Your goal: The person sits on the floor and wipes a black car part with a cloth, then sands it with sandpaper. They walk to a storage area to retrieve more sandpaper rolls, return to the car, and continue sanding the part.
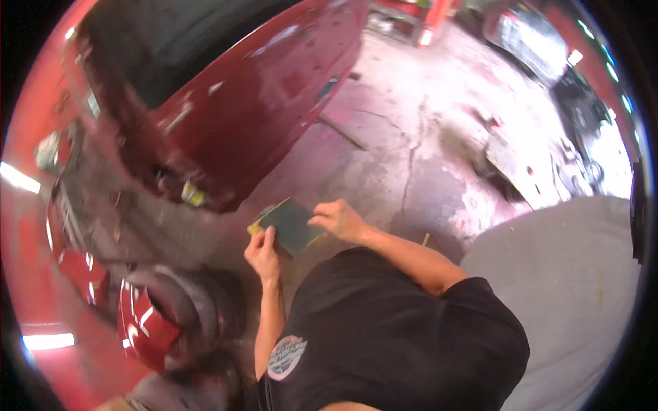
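A dark grey-green, roughly square sheet of sandpaper [291, 226] with yellow edges is held up in front of my chest. My left hand [263, 255] pinches its lower left side, thumb lying on the dark face. At the opposite edge, my right hand [340, 220] is closed with its fingertips on the sheet; their exact grip is blurred. Beyond both hands stands a dark red car door panel [253, 103], its surface dull with lighter scuffed spots. A small yellow-green piece [193, 194] shows at the panel's near lower corner.
A tyre [205, 301] and a glossy red body part [144, 325] lie to my left. A grey covered surface [562, 267] rises close on my right. Farther off on the stained floor [397, 116] are a pale panel [517, 168] and a red stand [435, 20].
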{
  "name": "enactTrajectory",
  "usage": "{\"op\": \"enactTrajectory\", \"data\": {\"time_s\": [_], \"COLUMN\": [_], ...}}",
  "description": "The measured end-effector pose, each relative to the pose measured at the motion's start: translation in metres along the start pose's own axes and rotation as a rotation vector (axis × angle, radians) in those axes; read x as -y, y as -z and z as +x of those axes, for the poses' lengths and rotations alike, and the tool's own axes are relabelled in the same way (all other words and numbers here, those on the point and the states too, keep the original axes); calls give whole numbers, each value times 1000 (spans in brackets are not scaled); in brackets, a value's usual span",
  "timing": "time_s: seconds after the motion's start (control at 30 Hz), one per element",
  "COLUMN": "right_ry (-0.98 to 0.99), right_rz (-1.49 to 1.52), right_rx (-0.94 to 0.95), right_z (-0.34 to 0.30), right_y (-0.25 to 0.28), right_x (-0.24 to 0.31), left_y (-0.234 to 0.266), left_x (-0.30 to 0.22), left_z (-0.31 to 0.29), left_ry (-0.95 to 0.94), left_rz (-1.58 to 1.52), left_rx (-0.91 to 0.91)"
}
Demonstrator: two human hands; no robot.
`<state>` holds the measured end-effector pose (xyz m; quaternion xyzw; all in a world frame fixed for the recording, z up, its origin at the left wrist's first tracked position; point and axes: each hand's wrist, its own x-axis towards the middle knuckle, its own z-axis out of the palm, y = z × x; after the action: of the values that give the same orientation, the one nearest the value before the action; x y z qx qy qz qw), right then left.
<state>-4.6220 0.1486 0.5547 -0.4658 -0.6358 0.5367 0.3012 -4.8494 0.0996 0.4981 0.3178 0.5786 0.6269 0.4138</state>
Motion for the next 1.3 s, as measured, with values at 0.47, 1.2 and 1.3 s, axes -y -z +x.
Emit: {"op": "enactTrajectory", "data": {"time_s": [0.47,1.2,1.3], "right_ry": [-23,150,155], "right_rz": [17,-175,-135], "right_rx": [235,345,338], "right_z": [26,41,41], "right_y": [-36,-49,-49], "right_x": [-9,-1,-6], "left_y": [40,64,61], "left_x": [-9,9,12], "left_z": [-30,-58,-62], "left_ry": [-69,-1,-26], "left_rz": [-79,-181,-291], "left_rx": [-293,-210,-161]}}
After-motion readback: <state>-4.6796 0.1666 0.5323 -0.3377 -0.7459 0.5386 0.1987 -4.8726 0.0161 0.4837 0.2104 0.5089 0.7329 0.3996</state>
